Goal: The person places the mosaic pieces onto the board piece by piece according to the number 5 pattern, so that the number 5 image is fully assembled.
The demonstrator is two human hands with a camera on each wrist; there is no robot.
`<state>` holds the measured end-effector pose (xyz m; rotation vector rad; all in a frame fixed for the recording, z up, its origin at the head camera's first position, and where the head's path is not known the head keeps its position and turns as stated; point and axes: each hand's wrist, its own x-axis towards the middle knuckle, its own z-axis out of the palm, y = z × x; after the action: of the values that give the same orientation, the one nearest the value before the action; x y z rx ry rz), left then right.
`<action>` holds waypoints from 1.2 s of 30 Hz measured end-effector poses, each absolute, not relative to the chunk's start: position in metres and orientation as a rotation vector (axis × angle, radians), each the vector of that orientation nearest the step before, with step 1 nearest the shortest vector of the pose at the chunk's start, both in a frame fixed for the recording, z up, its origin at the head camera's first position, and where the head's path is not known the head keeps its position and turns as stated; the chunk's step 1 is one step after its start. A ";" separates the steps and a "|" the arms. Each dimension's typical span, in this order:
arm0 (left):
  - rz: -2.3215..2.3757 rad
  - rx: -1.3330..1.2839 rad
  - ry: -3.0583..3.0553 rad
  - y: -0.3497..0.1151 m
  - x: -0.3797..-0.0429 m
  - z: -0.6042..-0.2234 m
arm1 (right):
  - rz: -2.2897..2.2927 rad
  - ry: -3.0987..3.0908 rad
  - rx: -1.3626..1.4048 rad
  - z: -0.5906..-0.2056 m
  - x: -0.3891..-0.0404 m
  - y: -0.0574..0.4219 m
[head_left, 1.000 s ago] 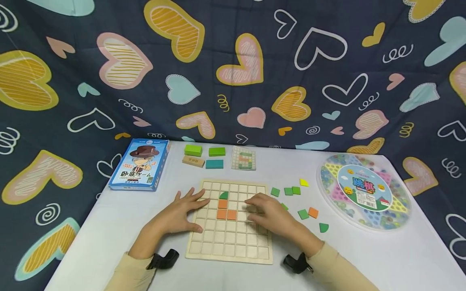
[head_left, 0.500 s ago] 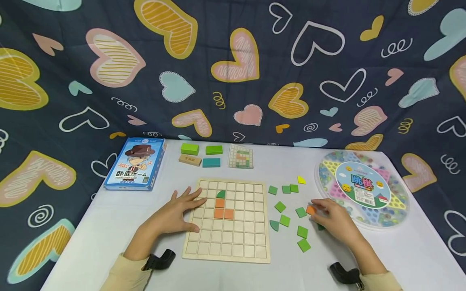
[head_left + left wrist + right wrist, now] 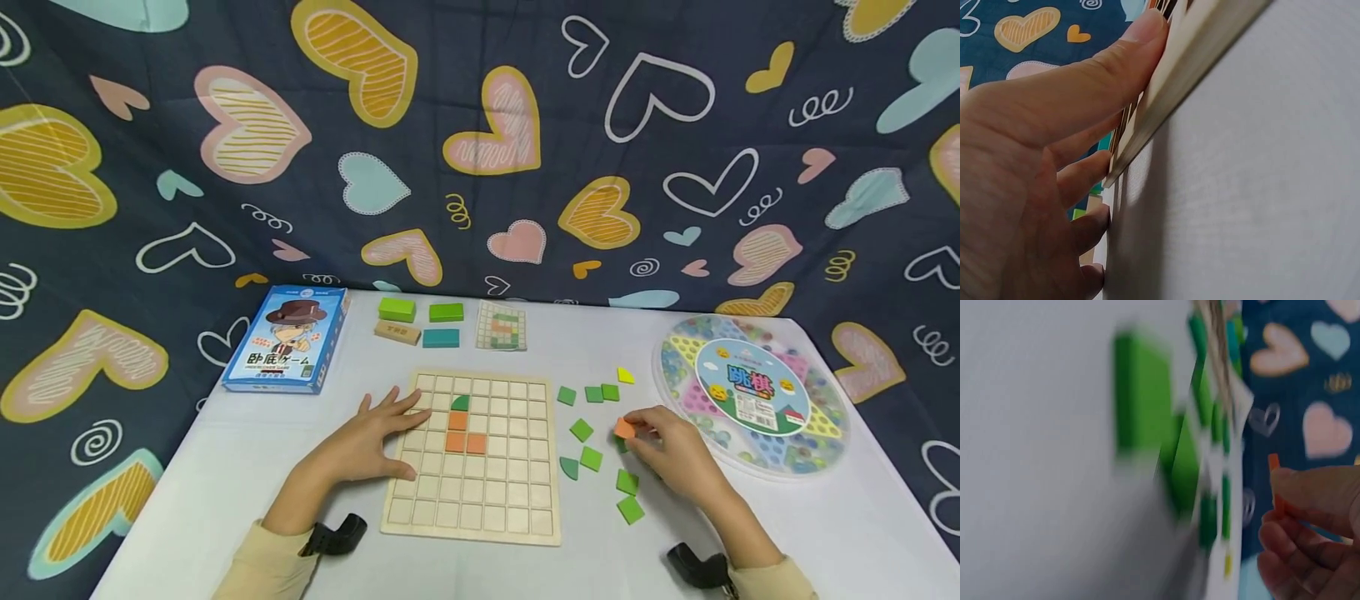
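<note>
A square wooden grid board point(image 3: 470, 529) lies in the middle of the table. Three orange square tiles and a green quarter-round tile point(image 3: 461, 403) sit in its cells. My left hand point(image 3: 367, 442) rests on the board's left edge, fingers spread; in the left wrist view the thumb point(image 3: 1144, 31) lies on the rim. To the board's right, my right hand point(image 3: 675, 454) pinches an orange square tile point(image 3: 623, 428) between thumb and fingers. The right wrist view has that orange tile point(image 3: 1274, 462) edge-on, above the table. Beneath it in the head view, a green tile is mostly covered.
Several loose green tiles point(image 3: 591, 458) and a yellow tile point(image 3: 626, 376) lie right of the board. Behind it are a pattern card point(image 3: 501, 326) and small blocks point(image 3: 441, 338). A blue game box point(image 3: 285, 339) stands left, a round Chinese checkers set point(image 3: 750, 396) right.
My right hand has left the board's right side, gone right to the loose orange tile, picked it up and come slightly back left. The left hand stays on the board.
</note>
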<state>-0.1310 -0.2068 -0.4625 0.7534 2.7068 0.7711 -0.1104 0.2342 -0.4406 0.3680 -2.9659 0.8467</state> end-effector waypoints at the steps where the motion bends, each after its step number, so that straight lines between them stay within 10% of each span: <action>1: 0.771 0.748 2.708 -0.207 -0.130 -0.462 | 0.868 -2.950 0.412 -0.439 -0.110 0.226; 20: 0.751 0.761 2.716 -0.208 -0.131 -0.464 | 0.789 -2.969 1.143 -0.451 -0.132 0.101; 36: 0.764 0.750 2.708 -0.210 -0.129 -0.462 | 1.004 -2.935 0.864 -0.446 -0.155 0.133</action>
<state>-0.1294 -0.2095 -0.4615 0.7500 2.7077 0.7637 -0.1554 0.1325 -0.4457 0.8640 -2.9345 1.0040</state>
